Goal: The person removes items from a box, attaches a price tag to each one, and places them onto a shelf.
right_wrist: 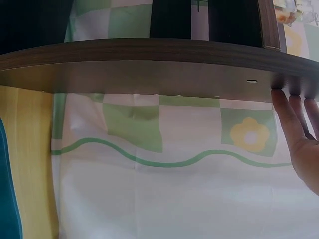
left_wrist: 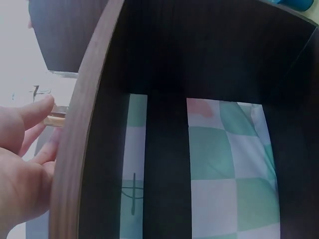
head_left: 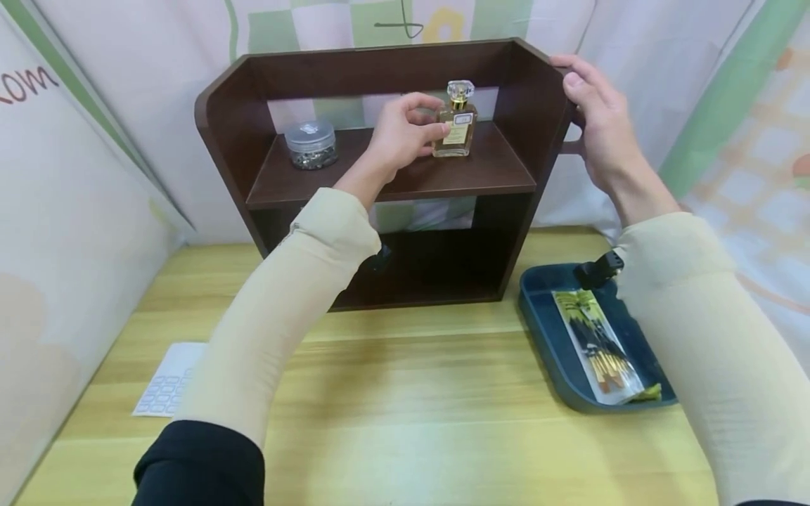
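Note:
On the upper board of a dark brown two-tier shelf (head_left: 392,184) stands a glass perfume bottle (head_left: 454,137) with a clear faceted stopper and a gold neck. My left hand (head_left: 405,130) pinches it from the left, thumb over the front label. The left wrist view shows this hand (left_wrist: 25,154) partly behind the shelf's board edge, with little of the bottle visible. My right hand (head_left: 598,116) is at the shelf's right side panel. In the right wrist view, its straight fingers (right_wrist: 286,112) touch that panel's outer face (right_wrist: 174,79).
A clear lidded jar (head_left: 311,145) of small dark pieces stands left on the upper board. A blue tray (head_left: 550,358) with a packet of paintbrushes (head_left: 598,348) lies below my right arm. A white printed sheet (head_left: 167,379) lies at the table's left. Curtains hang behind.

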Tool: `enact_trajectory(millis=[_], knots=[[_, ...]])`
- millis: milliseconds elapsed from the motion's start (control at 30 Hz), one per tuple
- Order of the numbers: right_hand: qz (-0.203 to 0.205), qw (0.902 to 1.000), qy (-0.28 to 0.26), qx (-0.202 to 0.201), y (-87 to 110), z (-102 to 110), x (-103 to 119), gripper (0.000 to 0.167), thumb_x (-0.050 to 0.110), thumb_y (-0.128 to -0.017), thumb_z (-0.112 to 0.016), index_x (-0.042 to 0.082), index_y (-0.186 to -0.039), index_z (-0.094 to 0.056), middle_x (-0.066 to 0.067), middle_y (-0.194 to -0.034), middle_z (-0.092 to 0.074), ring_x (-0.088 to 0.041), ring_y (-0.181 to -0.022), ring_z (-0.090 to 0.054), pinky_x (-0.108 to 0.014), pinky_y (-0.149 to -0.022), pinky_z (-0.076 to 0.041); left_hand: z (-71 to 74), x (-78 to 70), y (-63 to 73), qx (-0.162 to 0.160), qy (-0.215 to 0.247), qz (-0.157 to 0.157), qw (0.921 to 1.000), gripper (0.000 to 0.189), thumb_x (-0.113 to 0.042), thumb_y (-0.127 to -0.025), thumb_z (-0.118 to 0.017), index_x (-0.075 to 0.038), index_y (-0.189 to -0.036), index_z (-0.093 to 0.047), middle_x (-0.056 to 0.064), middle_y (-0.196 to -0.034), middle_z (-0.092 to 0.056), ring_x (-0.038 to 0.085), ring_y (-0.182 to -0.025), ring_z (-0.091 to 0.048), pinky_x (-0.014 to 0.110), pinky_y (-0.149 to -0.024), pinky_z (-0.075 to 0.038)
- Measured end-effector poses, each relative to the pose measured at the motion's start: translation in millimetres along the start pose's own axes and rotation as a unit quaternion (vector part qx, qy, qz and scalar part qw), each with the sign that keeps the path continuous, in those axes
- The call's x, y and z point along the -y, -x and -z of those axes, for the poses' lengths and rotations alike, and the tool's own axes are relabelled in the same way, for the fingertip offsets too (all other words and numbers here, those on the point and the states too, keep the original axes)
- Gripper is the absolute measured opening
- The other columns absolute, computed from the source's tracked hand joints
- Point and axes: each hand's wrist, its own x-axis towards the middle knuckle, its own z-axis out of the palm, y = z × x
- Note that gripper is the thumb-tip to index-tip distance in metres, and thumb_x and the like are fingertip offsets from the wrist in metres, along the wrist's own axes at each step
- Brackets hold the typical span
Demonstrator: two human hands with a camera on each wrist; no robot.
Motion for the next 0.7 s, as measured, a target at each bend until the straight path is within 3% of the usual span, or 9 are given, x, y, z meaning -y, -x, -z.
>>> enact_trajectory(millis=[333, 700], knots=[[0.004, 0.9999, 0.014, -0.003, -0.6, -5.6, -3.2, 0.034, 0.027, -0.103, -0.055, 0.02, -0.136, -0.061, -0.012, -0.112, -0.058, -0.025, -0.099, -0.057, -0.039, -0.066, -0.056, -0.9, 5.0, -14.7, -0.035, 0.009, 0.02, 0.9991, 0.037, -0.003, -0.09, -0.074, -0.01, -0.126, -0.065, 0.007, -0.105, -0.063, 0.016, -0.088, -0.062, 0.031, -0.08, -0.059], [0.011, 0.9996, 0.025, -0.001, -0.7, -7.5, -2.5, 0.035, 0.029, -0.103, -0.055, 0.02, -0.136, -0.061, -0.013, -0.112, -0.058, -0.026, -0.101, -0.056, -0.04, -0.069, -0.055, 1.3, 5.4, -18.9, -0.031, -0.001, 0.017, 0.9994, 0.039, -0.004, -0.092, -0.073, -0.01, -0.129, -0.065, 0.008, -0.108, -0.063, 0.015, -0.092, -0.062, 0.03, -0.083, -0.058]])
